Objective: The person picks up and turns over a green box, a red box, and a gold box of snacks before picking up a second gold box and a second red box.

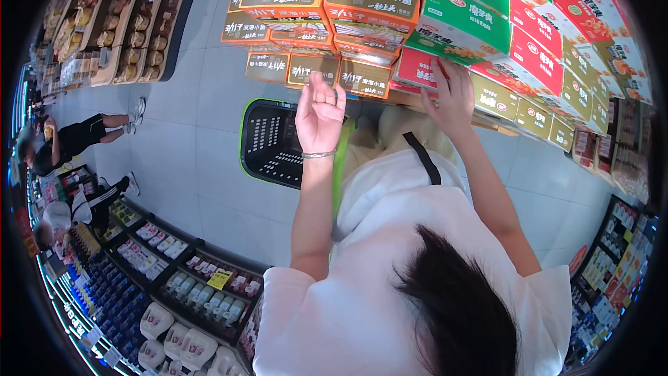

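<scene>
I note the right hand point(452, 101) at upper centre, fingers spread and flat against a red box point(414, 68) in the stack, probably steadying it. The left hand point(320, 115) is raised, open and empty, above the basket point(268, 143).

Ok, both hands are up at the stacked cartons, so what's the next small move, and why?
Probably bring the left hand over to the red cardboard carton that the right hand touches. The left hand is open and holds nothing, in front of the brown cardboard cartons. A green cardboard carton appears stacked on the red one, so two hands seem safer.
</scene>
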`<state>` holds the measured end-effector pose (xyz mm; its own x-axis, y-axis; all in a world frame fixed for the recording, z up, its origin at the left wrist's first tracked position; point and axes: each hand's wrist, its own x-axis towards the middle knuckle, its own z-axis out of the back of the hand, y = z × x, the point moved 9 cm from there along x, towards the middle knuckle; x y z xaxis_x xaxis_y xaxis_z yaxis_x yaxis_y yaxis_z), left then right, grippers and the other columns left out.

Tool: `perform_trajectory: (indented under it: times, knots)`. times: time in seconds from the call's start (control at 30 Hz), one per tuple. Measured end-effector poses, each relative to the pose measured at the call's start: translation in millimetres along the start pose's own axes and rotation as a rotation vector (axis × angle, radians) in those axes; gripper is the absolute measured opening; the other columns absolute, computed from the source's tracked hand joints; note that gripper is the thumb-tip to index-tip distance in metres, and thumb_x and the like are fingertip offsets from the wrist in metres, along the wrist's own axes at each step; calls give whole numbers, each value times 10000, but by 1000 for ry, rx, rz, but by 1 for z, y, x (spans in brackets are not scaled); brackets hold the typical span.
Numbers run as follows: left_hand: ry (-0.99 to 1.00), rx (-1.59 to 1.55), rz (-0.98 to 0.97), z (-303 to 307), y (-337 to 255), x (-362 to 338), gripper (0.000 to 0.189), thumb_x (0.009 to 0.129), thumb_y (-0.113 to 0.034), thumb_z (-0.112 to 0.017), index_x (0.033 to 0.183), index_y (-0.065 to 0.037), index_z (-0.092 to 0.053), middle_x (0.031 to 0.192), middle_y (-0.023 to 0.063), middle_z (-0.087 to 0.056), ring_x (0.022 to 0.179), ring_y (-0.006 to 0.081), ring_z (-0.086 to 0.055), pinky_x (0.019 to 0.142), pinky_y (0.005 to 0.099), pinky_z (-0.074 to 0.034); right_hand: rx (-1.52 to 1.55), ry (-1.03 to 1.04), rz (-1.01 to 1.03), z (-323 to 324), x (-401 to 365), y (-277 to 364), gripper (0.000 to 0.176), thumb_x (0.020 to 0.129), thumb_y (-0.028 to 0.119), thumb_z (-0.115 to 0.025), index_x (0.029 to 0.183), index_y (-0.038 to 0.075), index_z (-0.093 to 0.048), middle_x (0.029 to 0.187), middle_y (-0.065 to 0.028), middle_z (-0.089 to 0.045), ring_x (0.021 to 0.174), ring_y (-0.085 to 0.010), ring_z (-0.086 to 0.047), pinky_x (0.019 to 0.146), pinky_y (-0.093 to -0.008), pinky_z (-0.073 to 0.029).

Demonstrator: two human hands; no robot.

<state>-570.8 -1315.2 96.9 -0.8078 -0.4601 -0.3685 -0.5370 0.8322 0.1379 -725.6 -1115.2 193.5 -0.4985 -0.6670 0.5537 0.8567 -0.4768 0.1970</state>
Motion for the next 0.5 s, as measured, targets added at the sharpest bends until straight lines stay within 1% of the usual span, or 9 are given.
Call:
perform_trajectory:
  times: [0.03, 0.1, 0.13, 0.17, 0.27, 0.33, 0.37, 0.43, 0.5]
  knots:
    - [3, -2, 3, 10, -4, 3, 375, 1026, -292, -482, 771, -101, -680, 1178, 87, -700, 1153, 224, -622, 1106, 486, -366, 2, 2, -1, 0, 0, 0, 548, 788, 212, -716, 1285, 24, -583, 1326, -154, -539, 1215, -348, -524, 1048, -489, -424]
    - [417, 79, 95, -24, 5, -3, 372, 1034, -308, -446, 893, -89, -712, 1223, 98, -683, 1121, 249, -645, 1099, 477, -375, 3, 2, -1, 1, 1, 1, 545, 785, 209, -716, 1281, 23, -586, 1324, -154, -541, 1215, -347, -525, 1049, -489, -424]
    - [292, 67, 75, -21, 6, -6, 368, 1032, -313, -440, 1025, -75, -720, 1300, 136, -637, 1194, 267, -605, 1111, 478, -360, 2, 1, -4, 1, 1, 1, 545, 784, 206, -716, 1280, 22, -586, 1324, -154, -542, 1215, -347, -526, 1049, -489, -423]
    - [294, 65, 74, -22, 7, -7, 368, 1032, -313, -440, 1025, -75, -720, 1300, 136, -637, 1194, 267, -605, 1111, 478, -360, 1, 0, -7, 1, 1, 1, 545, 783, 203, -717, 1280, 21, -587, 1325, -155, -542, 1215, -348, -526, 1050, -490, -423]
    - [307, 45, 129, -31, 14, -11, 427, 1024, -400, -426, 1212, -95, -659, 1445, 137, -518, 1339, 268, -477, 1162, 493, -269, 6, 0, -13, 1, 2, 2, 548, 782, 201, -716, 1282, 19, -586, 1328, -158, -541, 1215, -351, -525, 1053, -490, -420]
    - [340, 193, 87, -51, 20, -22, 605, 994, -533, -412, 1461, -151, -457, 1599, 152, -271, 1488, 290, -231, 1207, 539, -114, 7, 6, -11, 1, 2, 2, 550, 782, 200, -716, 1284, 18, -584, 1329, -159, -541, 1216, -353, -524, 1057, -491, -416]
    - [341, 192, 85, -56, 22, -25, 605, 994, -533, -412, 1461, -151, -457, 1599, 152, -271, 1488, 290, -231, 1207, 539, -114, 8, 15, -13, 1, 2, 2, 552, 782, 200, -716, 1285, 17, -583, 1329, -160, -541, 1217, -354, -522, 1060, -492, -412]
    - [541, 274, 159, -81, 35, -40, 780, 954, -639, -399, 1571, -198, -215, 1639, 162, -108, 1523, 308, -63, 1199, 580, 15, 14, 15, -11, 0, 0, 1, 558, 783, 200, -716, 1291, 17, -577, 1332, -163, -538, 1221, -357, -518, 1063, -494, -407]
    - [469, 167, 156, -82, 38, -44, 835, 941, -689, -363, 1585, -206, -139, 1643, 172, -40, 1521, 343, -9, 1184, 604, 49, 21, 14, -9, -2, 0, 1, 563, 784, 199, -715, 1297, 17, -572, 1334, -166, -536, 1224, -359, -513, 1066, -497, -402]
